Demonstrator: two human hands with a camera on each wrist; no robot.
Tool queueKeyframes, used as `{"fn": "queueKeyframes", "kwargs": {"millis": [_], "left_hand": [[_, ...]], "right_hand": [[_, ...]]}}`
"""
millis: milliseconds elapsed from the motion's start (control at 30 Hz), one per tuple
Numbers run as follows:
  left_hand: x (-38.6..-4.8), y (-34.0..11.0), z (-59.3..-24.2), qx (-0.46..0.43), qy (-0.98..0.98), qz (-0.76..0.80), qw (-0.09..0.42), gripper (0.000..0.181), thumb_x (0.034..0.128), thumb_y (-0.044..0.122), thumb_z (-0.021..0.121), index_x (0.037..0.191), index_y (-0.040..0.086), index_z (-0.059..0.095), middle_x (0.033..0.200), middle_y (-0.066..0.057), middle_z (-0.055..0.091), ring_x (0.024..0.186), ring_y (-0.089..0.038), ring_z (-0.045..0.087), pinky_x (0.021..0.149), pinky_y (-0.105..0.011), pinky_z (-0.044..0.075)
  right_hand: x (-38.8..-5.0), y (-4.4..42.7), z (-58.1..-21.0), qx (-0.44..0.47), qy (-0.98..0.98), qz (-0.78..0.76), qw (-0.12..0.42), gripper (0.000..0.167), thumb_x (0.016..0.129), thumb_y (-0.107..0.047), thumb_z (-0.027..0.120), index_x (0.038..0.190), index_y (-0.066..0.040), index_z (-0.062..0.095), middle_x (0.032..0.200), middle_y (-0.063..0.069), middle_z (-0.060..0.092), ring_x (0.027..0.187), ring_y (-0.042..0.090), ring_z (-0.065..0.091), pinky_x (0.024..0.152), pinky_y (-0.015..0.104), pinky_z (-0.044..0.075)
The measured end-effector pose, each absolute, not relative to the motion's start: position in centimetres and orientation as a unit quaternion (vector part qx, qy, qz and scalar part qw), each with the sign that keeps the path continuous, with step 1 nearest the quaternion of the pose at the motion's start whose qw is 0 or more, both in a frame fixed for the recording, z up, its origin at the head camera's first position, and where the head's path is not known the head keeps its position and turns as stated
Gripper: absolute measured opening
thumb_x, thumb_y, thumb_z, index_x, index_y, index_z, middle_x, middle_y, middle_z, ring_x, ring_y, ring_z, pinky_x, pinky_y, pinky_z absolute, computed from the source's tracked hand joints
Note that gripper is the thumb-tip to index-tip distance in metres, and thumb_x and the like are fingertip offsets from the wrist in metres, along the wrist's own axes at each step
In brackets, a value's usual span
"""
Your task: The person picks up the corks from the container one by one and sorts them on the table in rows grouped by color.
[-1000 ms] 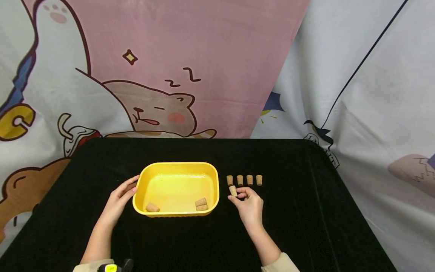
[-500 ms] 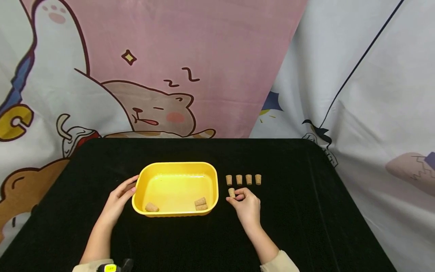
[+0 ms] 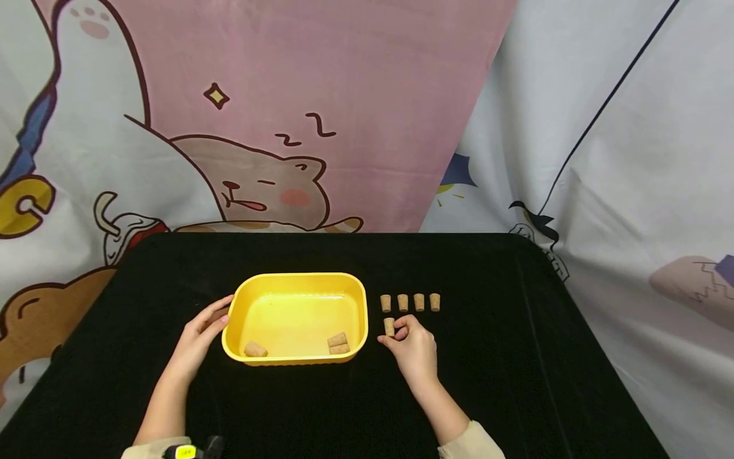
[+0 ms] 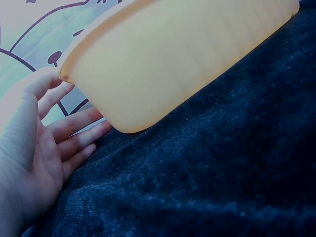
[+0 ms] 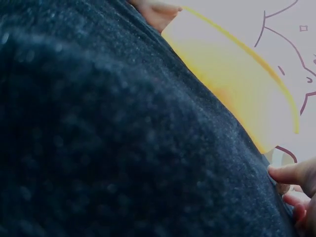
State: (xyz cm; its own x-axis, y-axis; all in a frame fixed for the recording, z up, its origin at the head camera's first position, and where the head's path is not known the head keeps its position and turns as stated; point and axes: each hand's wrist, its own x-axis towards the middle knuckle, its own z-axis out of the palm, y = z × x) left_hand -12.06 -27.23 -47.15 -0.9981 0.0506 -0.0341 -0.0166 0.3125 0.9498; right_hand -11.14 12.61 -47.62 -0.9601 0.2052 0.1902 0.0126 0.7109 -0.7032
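The yellow tray [image 3: 295,362] has a few loose corks inside: one cork [image 3: 255,349] at the near left and two corks [image 3: 338,343] together at the near right. My left hand [image 3: 195,341] touches its left end from outside, the fingers [image 4: 81,121] fairly straight along the wall in the left wrist view. Right of the tray, a light cork [image 3: 389,326] stands upright on the black cloth. My right hand [image 3: 414,354] is around it, index finger at its right side, thumb a little apart at its lower left. In the right wrist view the right hand [image 5: 298,190] mostly hides it.
Several darker corks [image 3: 402,303] stand in a row just behind the light one, right of the tray. Black cloth [image 3: 516,382] covers the table. Behind its back edge hangs a printed curtain [image 3: 373,95].
My right hand has lowered the light cork slightly toward me and to the left, from tilted to upright, and the thumb has moved away from it. My left hand and the tray stay put.
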Motion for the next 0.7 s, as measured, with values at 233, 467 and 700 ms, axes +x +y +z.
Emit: {"fn": "queueKeyframes", "kwargs": {"millis": [233, 467, 700], "left_hand": [[-12.1, -27.3, -47.3, 0.01, 0.808, 0.588, 0.028, 0.054, 0.1016, 0.038, 0.045, 0.147, 0.01, 0.037, 0.14, -0.021, 0.045, 0.11, -0.003, 0.05, 0.098, -0.06, 0.035], [-12.1, -27.3, -47.3, 0.015, 0.811, 0.585, 0.027, 0.054, 0.102, 0.038, 0.044, 0.147, 0.009, 0.036, 0.139, -0.022, 0.045, 0.108, -0.001, 0.051, 0.097, -0.059, 0.036], [-12.1, -27.3, -47.3, 0.014, 0.813, 0.581, 0.027, 0.054, 0.1019, 0.038, 0.044, 0.147, 0.009, 0.037, 0.139, -0.021, 0.046, 0.108, -0.001, 0.05, 0.097, -0.058, 0.037]], "right_hand": [[-11.2, 12.8, -47.0, -0.053, -0.921, 0.366, 0.119, 0.037, 0.064, -0.021, 0.088, 0.09, -0.012, 0.064, 0.074, -0.003, 0.058, 0.064, 0.01, 0.055, 0.056, 0.024, 0.047], [-10.9, 12.2, -44.6, -0.02, -0.901, 0.402, 0.16, 0.033, 0.068, -0.021, 0.087, 0.091, -0.01, 0.067, 0.078, -0.003, 0.06, 0.063, 0.01, 0.053, 0.055, 0.024, 0.046], [-10.9, 10.4, -41.0, 0.065, -0.867, 0.466, 0.162, 0.024, 0.073, -0.017, 0.084, 0.09, -0.014, 0.067, 0.079, -0.006, 0.06, 0.06, 0.01, 0.05, 0.051, 0.024, 0.044]]}}
